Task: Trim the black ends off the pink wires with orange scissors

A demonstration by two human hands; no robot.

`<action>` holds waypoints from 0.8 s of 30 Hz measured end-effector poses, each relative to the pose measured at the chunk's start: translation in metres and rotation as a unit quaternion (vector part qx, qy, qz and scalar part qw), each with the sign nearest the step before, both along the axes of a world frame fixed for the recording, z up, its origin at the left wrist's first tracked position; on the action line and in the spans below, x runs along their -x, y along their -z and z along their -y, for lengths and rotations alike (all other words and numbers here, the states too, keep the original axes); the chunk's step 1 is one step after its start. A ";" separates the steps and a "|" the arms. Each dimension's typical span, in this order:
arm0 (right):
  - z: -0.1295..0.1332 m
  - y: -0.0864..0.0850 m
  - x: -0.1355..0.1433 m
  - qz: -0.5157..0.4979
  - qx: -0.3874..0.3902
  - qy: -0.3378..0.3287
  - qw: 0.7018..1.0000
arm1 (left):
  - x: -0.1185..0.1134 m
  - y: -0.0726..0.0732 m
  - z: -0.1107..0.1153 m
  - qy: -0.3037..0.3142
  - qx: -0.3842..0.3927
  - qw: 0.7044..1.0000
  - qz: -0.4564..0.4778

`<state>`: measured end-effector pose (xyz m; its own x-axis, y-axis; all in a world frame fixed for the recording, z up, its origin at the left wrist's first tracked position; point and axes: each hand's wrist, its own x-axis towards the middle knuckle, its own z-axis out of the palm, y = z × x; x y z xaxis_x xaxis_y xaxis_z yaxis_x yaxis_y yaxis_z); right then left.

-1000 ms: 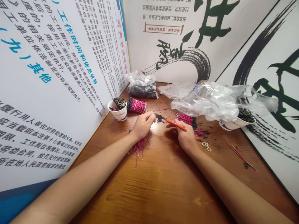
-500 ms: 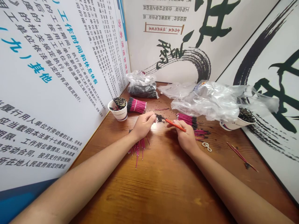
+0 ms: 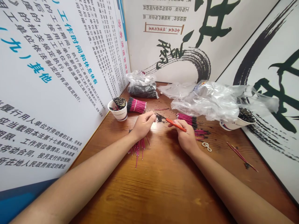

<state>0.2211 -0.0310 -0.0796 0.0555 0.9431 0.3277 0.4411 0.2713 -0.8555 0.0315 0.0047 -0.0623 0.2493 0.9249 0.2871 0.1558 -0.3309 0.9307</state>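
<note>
My right hand point(image 3: 186, 133) is closed round a red-orange pen-like tool point(image 3: 177, 124), whose thin tip points left toward my left hand. My left hand point(image 3: 145, 123) is closed in a pinch; whatever its fingertips hold is too small to make out. Between the hands lies a little heap of black bits point(image 3: 160, 118). Loose pink wires point(image 3: 139, 150) stick out from under my left wrist. Just beyond my right hand is a bundle of pink wires with black ends point(image 3: 187, 119), and more loose wires point(image 3: 201, 133) lie beside it.
At the back left stand a paper cup of black pieces point(image 3: 121, 115), a tied pink wire bundle point(image 3: 137, 105) and a bag of black material point(image 3: 143, 90). Clear plastic bags point(image 3: 205, 101) partly cover a tilted cup point(image 3: 230, 125) at right. Printed panels enclose the wooden table point(image 3: 140, 193).
The red-orange tool has shifted very slightly in my right hand. My left hand stays almost in the same place.
</note>
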 end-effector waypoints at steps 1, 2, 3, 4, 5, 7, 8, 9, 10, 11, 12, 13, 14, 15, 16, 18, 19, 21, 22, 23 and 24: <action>0.000 0.000 0.000 0.002 0.000 -0.003 1.000 | 0.000 0.000 0.000 -0.003 -0.001 1.000 -0.002; 0.000 -0.001 0.000 0.002 0.000 -0.005 1.000 | 0.000 -0.001 0.000 -0.005 -0.001 1.000 -0.004; 0.000 -0.001 0.000 0.003 0.000 -0.006 1.000 | 0.000 -0.001 0.001 -0.007 -0.001 1.000 -0.006; 0.000 -0.001 0.000 0.004 0.001 -0.008 1.000 | 0.000 -0.002 0.001 -0.009 -0.001 1.000 -0.008; 0.000 -0.001 0.000 0.005 0.002 -0.009 1.000 | 0.000 -0.002 0.001 -0.010 -0.002 1.000 -0.011; 0.001 -0.002 0.000 0.007 0.003 -0.013 1.000 | 0.000 -0.002 0.000 -0.011 -0.004 1.000 -0.015; 0.001 -0.002 0.000 0.008 0.002 -0.013 1.000 | 0.000 -0.002 0.000 -0.011 -0.006 1.000 -0.016; 0.001 -0.002 0.000 0.008 0.001 -0.013 1.000 | 0.000 -0.002 0.000 -0.011 -0.007 1.000 -0.015; 0.001 -0.002 0.000 0.008 0.000 -0.012 1.000 | 0.000 -0.002 0.000 -0.012 -0.007 1.000 -0.015; 0.001 -0.002 0.000 0.008 -0.002 -0.011 1.000 | 0.000 -0.002 0.000 -0.012 -0.008 1.000 -0.015; 0.001 -0.002 0.000 0.008 -0.003 -0.011 1.000 | 0.000 -0.002 0.000 -0.012 -0.008 1.000 -0.016; 0.001 -0.001 0.000 0.008 -0.004 -0.011 1.000 | 0.000 -0.001 0.000 -0.012 -0.007 1.000 -0.016; 0.000 -0.001 0.000 0.006 -0.006 -0.012 1.000 | 0.000 -0.001 -0.001 -0.012 -0.006 1.000 -0.016; 0.000 0.000 0.001 0.005 -0.009 -0.014 1.000 | 0.000 -0.001 -0.001 -0.011 -0.005 1.000 -0.017; 0.000 0.000 0.001 0.004 -0.011 -0.015 1.000 | 0.000 -0.001 -0.001 -0.011 -0.004 1.000 -0.017; 0.000 0.000 0.001 0.005 -0.013 -0.013 1.000 | 0.000 -0.001 -0.001 -0.010 -0.004 1.000 -0.019; 0.000 0.001 0.001 0.005 -0.013 -0.009 1.000 | 0.000 -0.001 -0.001 -0.009 -0.005 1.000 -0.019; 0.000 0.000 0.000 0.004 -0.011 -0.001 1.000 | 0.000 -0.001 -0.001 -0.008 -0.008 1.000 -0.019; 0.000 0.000 0.000 0.003 -0.010 0.000 1.000 | 0.000 -0.001 -0.001 -0.008 -0.010 1.000 -0.018; 0.001 0.000 0.000 0.003 -0.008 -0.001 1.000 | 0.000 -0.001 -0.001 -0.008 -0.010 1.000 -0.017; 0.001 0.000 0.000 0.003 -0.007 -0.003 1.000 | 0.000 0.000 -0.001 -0.008 -0.010 1.000 -0.017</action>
